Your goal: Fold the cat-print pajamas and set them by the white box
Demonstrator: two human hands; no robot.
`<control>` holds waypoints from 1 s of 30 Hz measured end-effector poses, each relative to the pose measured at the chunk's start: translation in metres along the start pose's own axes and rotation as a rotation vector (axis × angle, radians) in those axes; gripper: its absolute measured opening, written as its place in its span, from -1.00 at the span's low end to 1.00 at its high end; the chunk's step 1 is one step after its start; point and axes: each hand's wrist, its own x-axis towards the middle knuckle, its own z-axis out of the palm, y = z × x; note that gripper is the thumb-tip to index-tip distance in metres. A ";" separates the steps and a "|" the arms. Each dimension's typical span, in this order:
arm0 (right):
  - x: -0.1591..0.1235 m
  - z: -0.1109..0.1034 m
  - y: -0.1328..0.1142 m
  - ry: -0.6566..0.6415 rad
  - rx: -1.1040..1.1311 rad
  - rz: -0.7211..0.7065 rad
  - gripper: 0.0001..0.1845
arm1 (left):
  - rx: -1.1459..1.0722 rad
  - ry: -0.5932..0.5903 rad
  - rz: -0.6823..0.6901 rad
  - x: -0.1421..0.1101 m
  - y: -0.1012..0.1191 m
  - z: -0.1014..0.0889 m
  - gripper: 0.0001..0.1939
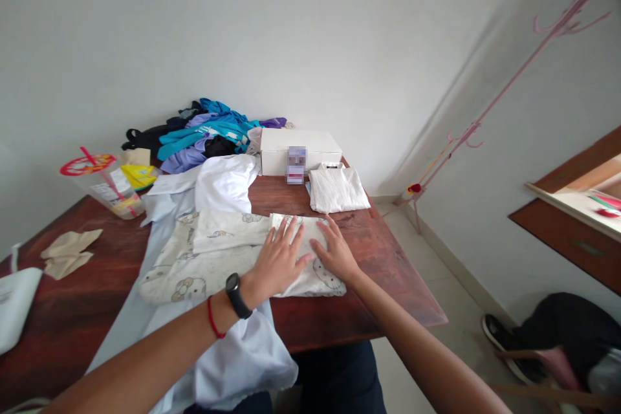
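A cream garment with a cartoon cat print (228, 259) lies partly folded near the table's front edge. My left hand (276, 255) rests flat on its folded right part, fingers spread. Beside it my right hand (337, 255) also presses flat on the same cloth, fingers apart. The two hands are close together and hold nothing. Under the printed garment's left side, white and pale blue cloth (242, 356) spreads out and hangs over the front edge. A folded white ribbed top (338, 187) lies just beyond my right hand.
Behind are a white box (301, 142), a small card with a blurred picture (295, 165) and a heap of blue, purple and black clothes (208, 129). A plastic cup with a straw (109, 187) and a crumpled napkin (72, 252) are left. A pink coat rack (509, 81) stands right.
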 end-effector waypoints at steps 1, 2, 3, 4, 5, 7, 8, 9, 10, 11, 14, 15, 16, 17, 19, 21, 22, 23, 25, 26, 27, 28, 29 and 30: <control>-0.002 -0.005 0.004 0.059 0.094 0.083 -0.41 | 0.002 -0.013 -0.002 -0.002 -0.003 0.010 -0.29; -0.005 -0.010 0.008 0.093 0.192 0.187 -0.40 | 0.006 -0.016 -0.014 -0.005 -0.007 0.018 -0.29; -0.008 -0.015 0.011 0.090 0.289 0.304 -0.37 | 0.007 -0.009 -0.026 -0.007 -0.011 0.026 -0.29; -0.011 -0.020 0.014 0.054 0.378 0.420 -0.33 | 0.002 0.004 -0.032 -0.009 -0.014 0.033 -0.29; -0.014 -0.026 0.015 -0.004 0.450 0.521 -0.29 | -0.011 0.020 -0.031 -0.011 -0.018 0.037 -0.29; -0.017 -0.034 0.012 -0.120 0.536 0.644 -0.26 | -0.063 0.040 -0.030 -0.012 -0.022 0.041 -0.29; -0.018 -0.037 0.009 -0.163 0.563 0.668 -0.31 | -0.104 0.032 -0.041 -0.011 -0.023 0.040 -0.29; -0.019 -0.039 0.004 -0.209 0.593 0.676 -0.38 | -0.158 0.009 -0.060 -0.010 -0.023 0.037 -0.29; -0.018 -0.041 0.000 -0.259 0.637 0.682 -0.46 | -0.225 -0.024 -0.089 -0.009 -0.024 0.032 -0.28; -0.018 -0.041 -0.005 -0.313 0.693 0.691 -0.53 | -0.303 -0.056 -0.129 -0.009 -0.025 0.026 -0.28; -0.015 -0.039 -0.019 -0.399 0.878 0.717 -0.65 | -0.595 -0.089 -0.258 -0.016 -0.029 0.002 -0.27; -0.014 -0.038 -0.024 -0.394 0.936 0.723 -0.67 | -0.711 -0.074 -0.288 -0.020 -0.031 -0.006 -0.25; -0.012 -0.037 -0.030 -0.377 0.986 0.724 -0.67 | -0.840 -0.050 -0.306 -0.025 -0.034 -0.014 -0.24; -0.009 -0.037 -0.038 -0.355 1.027 0.726 -0.67 | -0.987 -0.026 -0.320 -0.030 -0.036 -0.020 -0.23; -0.002 -0.036 -0.059 -0.320 1.081 0.716 -0.67 | -1.321 0.003 -0.373 -0.037 -0.041 -0.029 -0.24; 0.007 -0.035 -0.089 -0.308 1.118 0.648 -0.66 | -1.643 0.019 -0.493 -0.042 -0.046 -0.032 -0.24; 0.011 -0.033 -0.106 -0.317 1.140 0.590 -0.64 | -1.766 0.029 -0.566 -0.043 -0.048 -0.033 -0.23; 0.016 -0.031 -0.124 -0.332 1.157 0.535 -0.63 | -1.843 0.042 -0.629 -0.045 -0.051 -0.032 -0.22; 0.025 -0.021 -0.159 -0.380 1.123 0.463 -0.62 | -1.874 0.067 -0.685 -0.049 -0.057 -0.031 -0.16; 0.030 -0.014 -0.176 -0.400 1.069 0.446 -0.63 | -1.856 0.073 -0.684 -0.053 -0.060 -0.030 -0.12; 0.035 -0.006 -0.191 -0.421 1.002 0.442 -0.66 | -1.842 0.075 -0.676 -0.056 -0.063 -0.029 -0.08; 0.040 0.002 -0.204 -0.451 0.933 0.440 -0.68 | -1.846 0.082 -0.674 -0.060 -0.066 -0.028 -0.06; 0.046 0.011 -0.216 -0.484 0.875 0.441 -0.70 | -1.878 0.100 -0.671 -0.064 -0.068 -0.027 -0.06; 0.051 0.020 -0.226 -0.515 0.829 0.445 -0.71 | -1.934 0.135 -0.671 -0.068 -0.070 -0.026 -0.08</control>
